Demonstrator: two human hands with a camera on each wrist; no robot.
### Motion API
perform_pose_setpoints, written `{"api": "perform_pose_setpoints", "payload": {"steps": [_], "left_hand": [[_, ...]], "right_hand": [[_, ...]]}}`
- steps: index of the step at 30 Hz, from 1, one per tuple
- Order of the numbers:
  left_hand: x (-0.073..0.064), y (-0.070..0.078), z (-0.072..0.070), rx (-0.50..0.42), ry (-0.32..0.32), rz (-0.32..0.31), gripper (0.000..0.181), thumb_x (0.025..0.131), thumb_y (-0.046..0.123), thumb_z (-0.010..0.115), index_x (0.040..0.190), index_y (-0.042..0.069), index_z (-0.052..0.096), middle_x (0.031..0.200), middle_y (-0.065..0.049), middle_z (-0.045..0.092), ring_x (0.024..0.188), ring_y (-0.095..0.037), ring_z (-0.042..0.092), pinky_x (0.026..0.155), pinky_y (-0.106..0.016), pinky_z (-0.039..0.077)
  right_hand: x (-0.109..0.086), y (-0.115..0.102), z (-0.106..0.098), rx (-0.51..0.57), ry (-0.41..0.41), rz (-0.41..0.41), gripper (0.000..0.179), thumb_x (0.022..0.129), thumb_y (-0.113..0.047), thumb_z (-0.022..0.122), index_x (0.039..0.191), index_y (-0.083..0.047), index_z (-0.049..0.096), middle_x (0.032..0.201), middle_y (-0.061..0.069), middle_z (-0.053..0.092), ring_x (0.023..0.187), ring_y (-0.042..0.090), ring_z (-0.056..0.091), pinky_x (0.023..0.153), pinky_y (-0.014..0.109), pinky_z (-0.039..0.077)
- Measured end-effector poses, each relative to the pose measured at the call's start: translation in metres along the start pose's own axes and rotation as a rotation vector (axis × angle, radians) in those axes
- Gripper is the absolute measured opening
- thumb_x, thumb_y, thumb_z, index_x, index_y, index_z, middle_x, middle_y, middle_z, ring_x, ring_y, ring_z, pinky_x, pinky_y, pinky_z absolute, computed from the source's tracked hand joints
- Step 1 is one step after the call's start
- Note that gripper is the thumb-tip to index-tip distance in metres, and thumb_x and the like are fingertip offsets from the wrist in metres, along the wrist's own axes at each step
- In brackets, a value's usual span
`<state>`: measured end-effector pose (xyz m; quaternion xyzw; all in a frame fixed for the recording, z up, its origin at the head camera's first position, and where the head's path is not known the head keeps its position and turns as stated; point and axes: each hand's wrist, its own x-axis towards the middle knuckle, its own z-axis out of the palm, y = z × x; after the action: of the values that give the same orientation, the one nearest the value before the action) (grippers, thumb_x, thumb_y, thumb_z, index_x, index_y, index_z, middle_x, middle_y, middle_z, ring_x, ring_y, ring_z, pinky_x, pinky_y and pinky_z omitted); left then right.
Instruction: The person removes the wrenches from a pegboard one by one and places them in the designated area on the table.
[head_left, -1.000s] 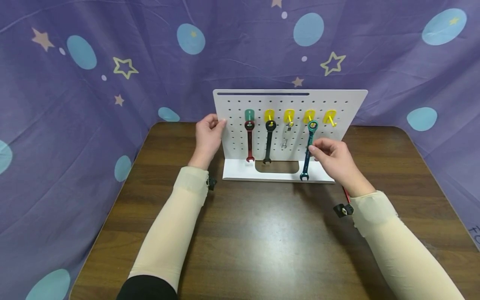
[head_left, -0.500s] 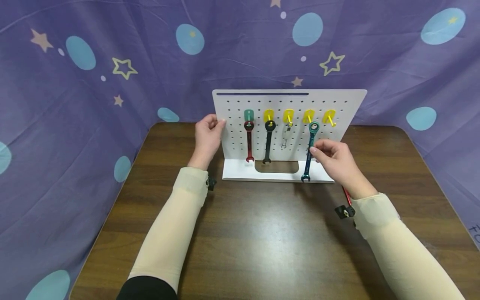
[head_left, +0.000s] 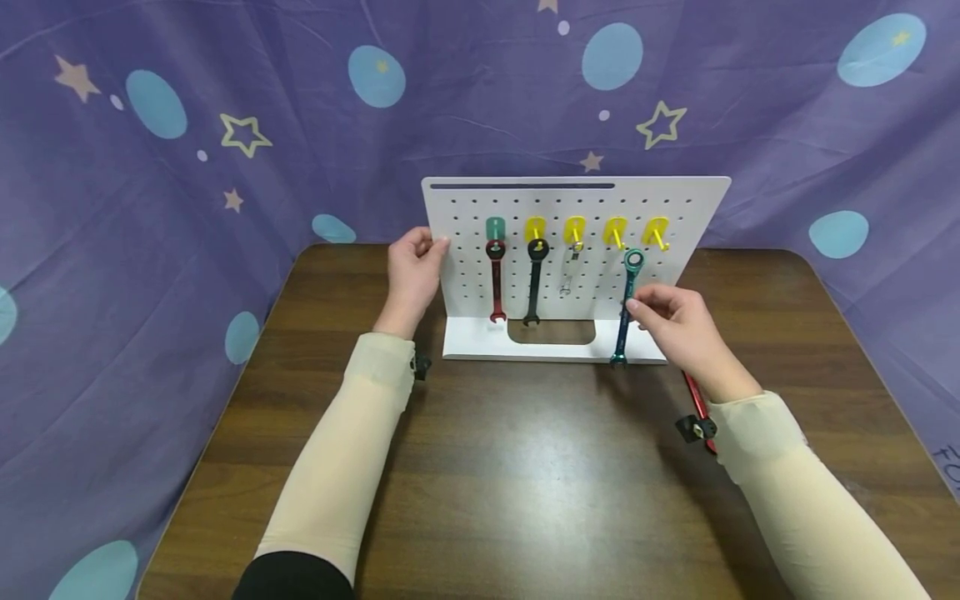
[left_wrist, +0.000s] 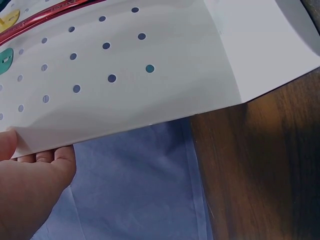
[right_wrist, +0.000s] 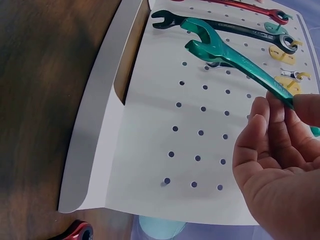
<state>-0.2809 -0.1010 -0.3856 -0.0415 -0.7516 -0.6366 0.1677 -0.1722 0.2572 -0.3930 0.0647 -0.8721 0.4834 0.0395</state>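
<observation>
A white pegboard point(head_left: 465, 283) stands upright on the table, its left edge pinched between the thumb and fingers of my left hand point(head_left: 414, 275). My right hand point(head_left: 678, 329) pinches a green combination wrench point(head_left: 627, 304) by its shank, ring end up and open end down. The wrench is in front of the board, off the hooks. On the board hang a red wrench point(head_left: 497, 283) from a green hook point(head_left: 495, 227), a black wrench point(head_left: 534, 283) and a small silver wrench point(head_left: 572, 271). Two yellow hooks at the right, a fourth hook point(head_left: 615, 232) and an end hook point(head_left: 656, 232), hold nothing.
Another red wrench point(head_left: 696, 396) lies on the wooden table point(head_left: 525, 483), partly hidden under my right wrist; its ring end point(right_wrist: 81, 232) shows in the right wrist view. A purple patterned cloth point(head_left: 480, 100) hangs behind the board.
The green wrench has come away from the fourth yellow hook, moving right and slightly down with my right hand. My left hand keeps its grip on the board edge.
</observation>
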Motion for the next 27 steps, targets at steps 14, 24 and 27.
{"api": "perform_pose_setpoints", "payload": {"steps": [14,24,27], "left_hand": [[0.0,-0.001,0.0,-0.012,0.012,-0.002,0.008,0.097,0.003,0.069,0.098,-0.004,0.071,0.091,-0.019,0.071,0.076,-0.016,0.06,0.063,-0.026,0.045],[0.001,0.0,0.0,0.008,0.009,-0.011,0.007,0.098,0.003,0.068,0.097,-0.003,0.071,0.09,-0.018,0.07,0.075,-0.016,0.058,0.062,-0.026,0.044],[0.001,0.0,0.0,0.013,0.01,-0.01,0.006,0.098,0.003,0.068,0.094,0.001,0.071,0.088,-0.017,0.069,0.072,-0.015,0.056,0.059,-0.025,0.042]], "right_hand": [[-0.006,0.006,-0.002,0.025,0.001,0.014,0.024,0.105,-0.021,0.061,0.112,0.0,0.07,0.099,0.014,0.068,0.088,0.029,0.059,0.07,0.028,0.047],[-0.008,0.015,-0.006,0.002,0.006,-0.003,0.023,0.105,-0.013,0.058,0.111,0.006,0.069,0.097,0.018,0.069,0.084,0.024,0.059,0.07,0.023,0.049],[-0.009,0.018,-0.008,-0.012,0.011,-0.001,0.022,0.105,-0.01,0.057,0.11,0.008,0.068,0.096,0.02,0.068,0.082,0.024,0.058,0.067,0.022,0.047]]}}
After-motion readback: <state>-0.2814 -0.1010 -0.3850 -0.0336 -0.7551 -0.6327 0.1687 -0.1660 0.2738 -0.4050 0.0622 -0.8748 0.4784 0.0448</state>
